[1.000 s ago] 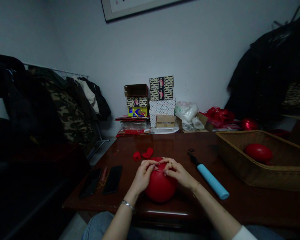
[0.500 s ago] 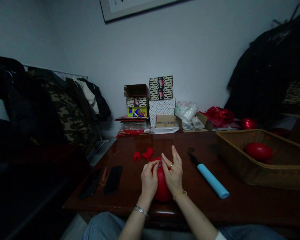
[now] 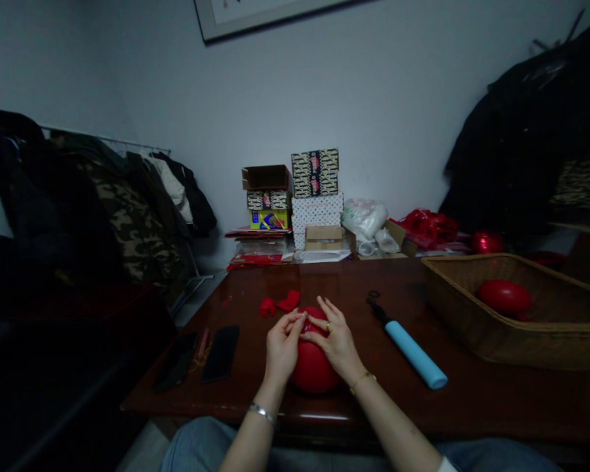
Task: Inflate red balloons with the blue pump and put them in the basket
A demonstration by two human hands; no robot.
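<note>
An inflated red balloon point(image 3: 313, 368) rests near the front edge of the dark wooden table point(image 3: 472, 400). My left hand point(image 3: 281, 348) grips its left side, fingertips pinching at the balloon's neck on top. My right hand point(image 3: 335, 341), wearing a ring, covers the right side and pinches the same neck from the other side. The fingertips of both hands meet above the balloon. A blue hand pump point(image 3: 409, 349) with a black nozzle lies just right of my right hand.
Deflated red balloons point(image 3: 280, 304) lie beyond my hands. Two dark phones point(image 3: 200, 356) lie at the left. A wicker basket point(image 3: 476, 328) at the right holds another red balloon point(image 3: 504, 296). Stacked boxes point(image 3: 295, 200) and bags line the far edge; clothes hang left and right.
My right hand's fingers, raised and spread half a second ago, have come back down onto the balloon's neck. The balloon has turned slightly between my hands.
</note>
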